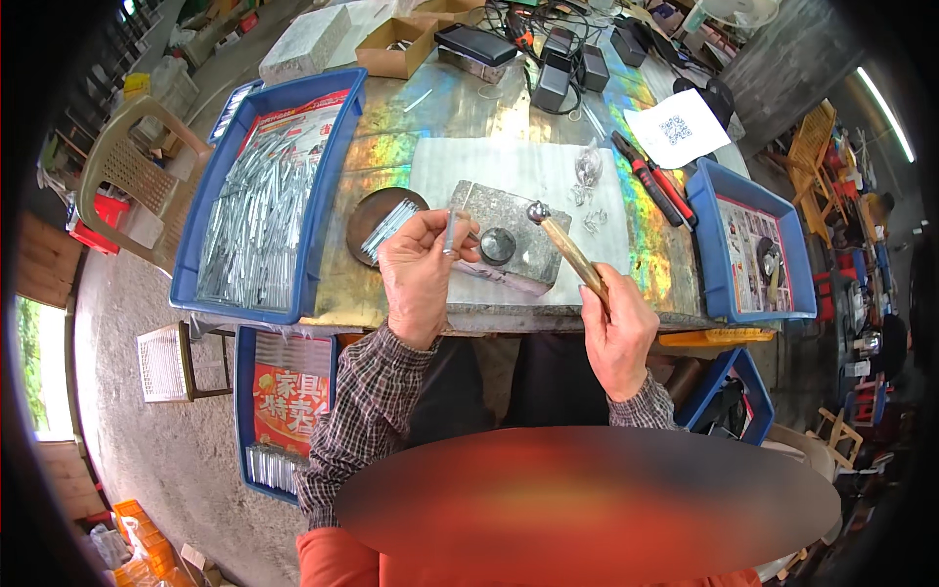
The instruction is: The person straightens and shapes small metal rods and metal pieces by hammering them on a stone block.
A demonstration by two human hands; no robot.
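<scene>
- Pinching a thin, shiny silver rod (451,233) near-upright in the left hand (416,274), at the left end of the grey block (528,259).
- Gripping a round-headed hammer (570,249) in the right hand (622,331)!
- Spotting a square code on white paper (650,122), plus pale characters on a red sheet (291,403) below left.

Rods (249,235) of bright, glossy metal; their tray (328,186) is smooth blue plastic. The hammer (571,253) has a polished metal head and a smooth handle with a soft sheen. The block (533,252) looks like rough, matt stone. The bench (381,127) is worn, with a shiny rainbow-tinted surface. The box (393,63) is matt cardboard; the sleeve (367,396), woven cloth.
</scene>
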